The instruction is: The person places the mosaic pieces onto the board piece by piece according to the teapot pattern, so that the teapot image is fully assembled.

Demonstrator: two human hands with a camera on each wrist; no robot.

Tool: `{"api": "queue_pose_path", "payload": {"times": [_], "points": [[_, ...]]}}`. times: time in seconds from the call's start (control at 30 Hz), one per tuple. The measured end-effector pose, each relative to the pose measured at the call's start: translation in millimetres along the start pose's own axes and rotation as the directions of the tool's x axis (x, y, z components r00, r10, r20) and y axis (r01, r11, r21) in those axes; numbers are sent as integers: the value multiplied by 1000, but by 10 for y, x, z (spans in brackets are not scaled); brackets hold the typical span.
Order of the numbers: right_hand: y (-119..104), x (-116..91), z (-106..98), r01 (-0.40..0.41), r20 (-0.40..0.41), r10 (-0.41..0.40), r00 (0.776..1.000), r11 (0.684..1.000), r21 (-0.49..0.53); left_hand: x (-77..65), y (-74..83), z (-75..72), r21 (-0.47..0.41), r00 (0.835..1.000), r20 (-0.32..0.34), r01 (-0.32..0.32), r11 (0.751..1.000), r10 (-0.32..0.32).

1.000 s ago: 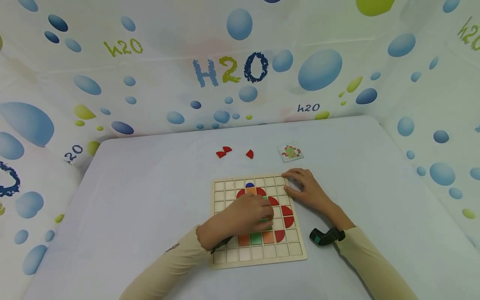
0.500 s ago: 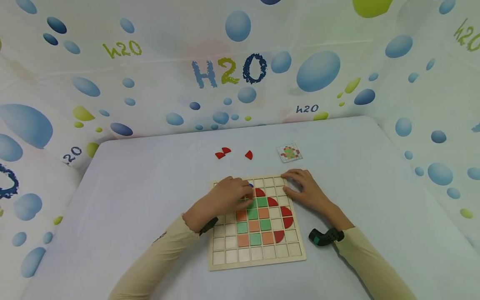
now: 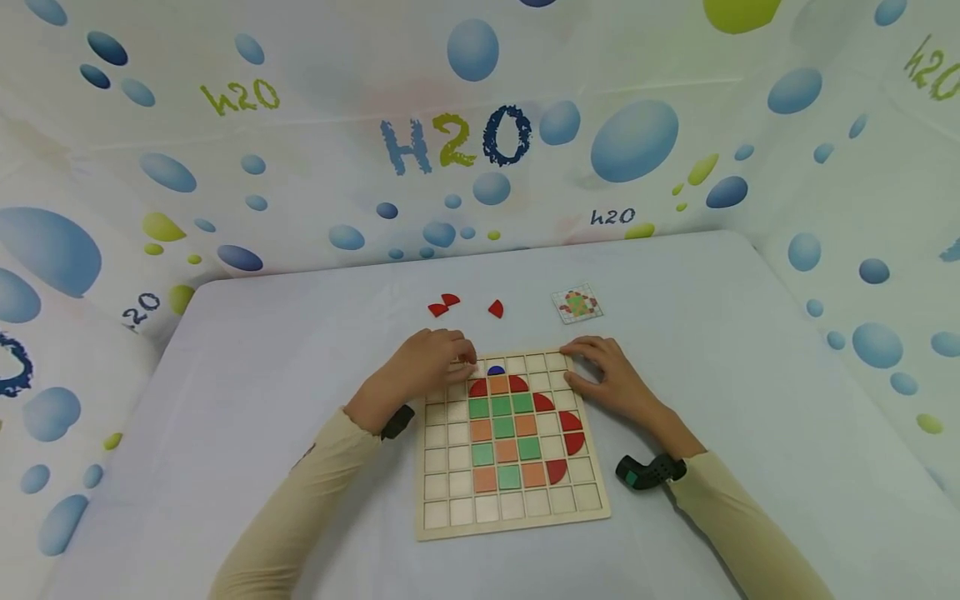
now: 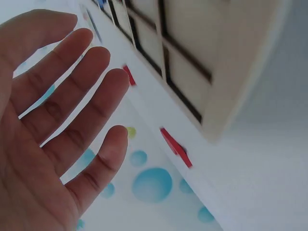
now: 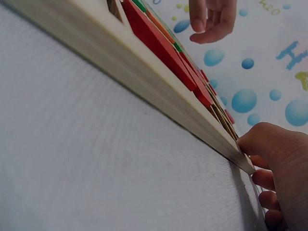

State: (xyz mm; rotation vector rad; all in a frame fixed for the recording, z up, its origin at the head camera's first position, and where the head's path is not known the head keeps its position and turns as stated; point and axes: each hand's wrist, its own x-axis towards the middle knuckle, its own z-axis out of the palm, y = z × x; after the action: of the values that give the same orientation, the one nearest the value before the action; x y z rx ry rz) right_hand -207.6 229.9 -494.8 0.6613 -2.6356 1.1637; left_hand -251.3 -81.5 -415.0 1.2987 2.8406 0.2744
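Observation:
A wooden grid board [image 3: 461, 529] lies on the table, with green and orange square tiles [image 3: 504, 427] in its middle. Red quarter-circle pieces [image 3: 572, 420] sit in cells around them, and a blue piece [image 3: 496, 370] is at the top. My left hand [image 3: 427, 360] hovers over the board's upper left corner; in the left wrist view the fingers [image 4: 82, 101] are spread apart with nothing in them. With thumb and fingertips, my right hand [image 3: 611, 375] grips the board's upper right edge, the thumb [image 5: 257, 139] lying over its rim in the right wrist view.
Beyond the board lie a pair of loose red quarter-circles [image 3: 444, 304] and a single one [image 3: 496, 309]. A small pattern card [image 3: 577, 304] rests farther right. A printed curtain [image 3: 315, 150] stands behind the white table.
My left hand has moved left and away across the board, from the tiles to its upper left corner, uncovering the tiles. My right hand stays at the board's edge.

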Motion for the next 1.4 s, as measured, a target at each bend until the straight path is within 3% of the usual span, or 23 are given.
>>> {"api": "queue_pose_path", "payload": {"times": [0.3, 0.53, 0.93, 1.4], "points": [[0, 17, -26, -12, 11, 12, 1000, 1000, -8, -7, -226, -62, -84, 994, -13, 105, 991, -106], [30, 20, -19, -2, 4, 2, 1000, 1000, -10, 8, -437, -86, -114, 988, -45, 141, 983, -147], [28, 15, -41, -12, 8, 12, 1000, 1000, -1, 177, -736, -141, -217, 969, 5, 242, 946, -247], [36, 37, -32, -9, 11, 9, 1000, 1000, 4, 296, -933, -71, -257, 962, 105, 270, 928, -250]]}}
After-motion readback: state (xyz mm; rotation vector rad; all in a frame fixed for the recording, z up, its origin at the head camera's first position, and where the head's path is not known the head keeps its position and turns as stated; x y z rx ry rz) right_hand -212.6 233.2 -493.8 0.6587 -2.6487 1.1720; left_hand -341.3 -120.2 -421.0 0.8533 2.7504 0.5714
